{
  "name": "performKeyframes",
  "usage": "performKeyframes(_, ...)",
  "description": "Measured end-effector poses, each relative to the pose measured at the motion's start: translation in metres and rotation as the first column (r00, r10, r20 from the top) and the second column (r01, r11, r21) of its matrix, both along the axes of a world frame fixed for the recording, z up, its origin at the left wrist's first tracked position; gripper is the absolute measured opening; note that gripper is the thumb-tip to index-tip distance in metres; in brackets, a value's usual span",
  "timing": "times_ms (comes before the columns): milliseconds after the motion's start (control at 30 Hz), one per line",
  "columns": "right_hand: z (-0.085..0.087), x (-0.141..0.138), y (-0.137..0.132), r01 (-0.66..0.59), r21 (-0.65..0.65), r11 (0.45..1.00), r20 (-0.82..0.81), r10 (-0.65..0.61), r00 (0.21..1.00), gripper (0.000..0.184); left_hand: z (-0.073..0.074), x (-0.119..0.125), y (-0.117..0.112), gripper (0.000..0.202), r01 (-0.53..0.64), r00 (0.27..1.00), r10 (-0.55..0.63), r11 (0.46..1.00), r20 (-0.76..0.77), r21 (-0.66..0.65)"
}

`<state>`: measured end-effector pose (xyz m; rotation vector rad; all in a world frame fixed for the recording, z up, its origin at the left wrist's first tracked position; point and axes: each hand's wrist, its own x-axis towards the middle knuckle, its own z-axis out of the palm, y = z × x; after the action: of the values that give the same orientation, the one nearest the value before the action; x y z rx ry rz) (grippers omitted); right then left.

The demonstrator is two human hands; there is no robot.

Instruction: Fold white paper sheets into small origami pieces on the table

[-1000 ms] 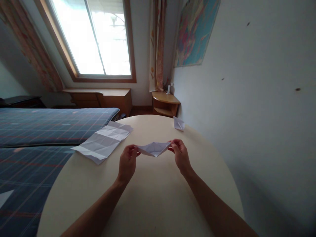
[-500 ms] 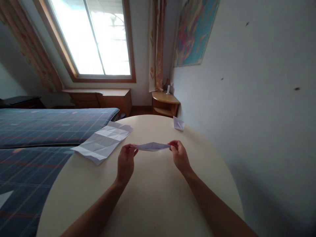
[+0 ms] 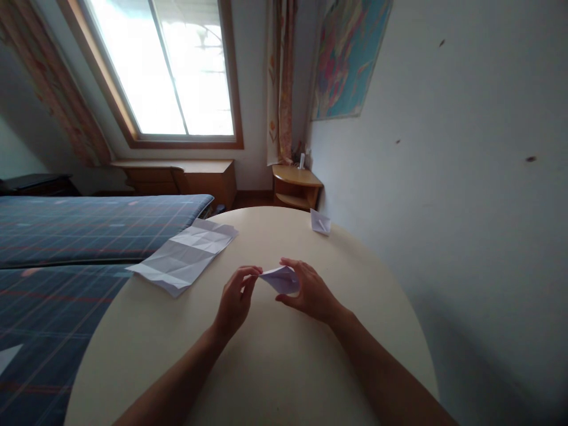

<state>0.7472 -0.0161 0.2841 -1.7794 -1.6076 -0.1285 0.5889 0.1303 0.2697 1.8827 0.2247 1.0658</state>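
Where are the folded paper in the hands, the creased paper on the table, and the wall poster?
Folded paper (image 3: 279, 280), head view: middle of its visible side.
Creased paper (image 3: 189, 255), head view: middle of its upper surface.
Wall poster (image 3: 348, 65), head view: on its printed face.

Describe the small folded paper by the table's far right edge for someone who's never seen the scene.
Start at the round cream table and follow its far edge to the right, toward the wall. There sits the small folded white paper, apart from both the large creased sheets at the left and the folded piece pinched by the left hand.
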Motion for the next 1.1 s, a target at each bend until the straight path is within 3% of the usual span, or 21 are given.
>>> performKeyframes(133,0.003,0.000,-0.001,-0.004,0.017,1.000,-0.072,0.005,0.997,0.065,0.000,0.000,-0.001,0.014,0.029,0.999,-0.028,0.999,0.025,-0.017)
performKeyframes(367,0.009,-0.004,-0.002,0.014,0.002,1.000,-0.163,-0.014,0.987,0.024,-0.006,0.004,0.001,0.014,-0.026,0.996,0.036,0.991,0.079,-0.129)
performKeyframes(600,0.007,-0.003,0.000,0.004,0.055,0.998,-0.157,0.005,0.988,0.014,-0.005,0.006,0.002,0.021,-0.046,0.994,0.071,0.962,0.082,-0.271)
performKeyframes(733,0.006,-0.003,0.002,0.095,0.076,0.993,-0.142,-0.084,0.986,0.009,-0.008,0.011,-0.001,0.037,-0.056,0.997,0.072,0.929,0.032,-0.365)
performKeyframes(833,0.006,-0.004,0.003,0.167,0.103,0.981,-0.119,-0.155,0.981,0.010,-0.013,0.015,-0.010,0.054,-0.019,0.998,-0.009,0.876,-0.056,-0.483)
performKeyframes(933,0.006,-0.011,0.005,0.159,0.119,0.980,-0.081,-0.150,0.985,0.010,-0.014,0.016,-0.022,0.059,0.065,0.992,-0.118,0.807,-0.052,-0.586)
performKeyframes(1100,0.004,-0.026,0.010,0.102,0.085,0.991,-0.037,-0.099,0.994,0.012,0.000,0.013,-0.038,0.041,0.201,0.964,-0.268,0.727,-0.001,-0.656)
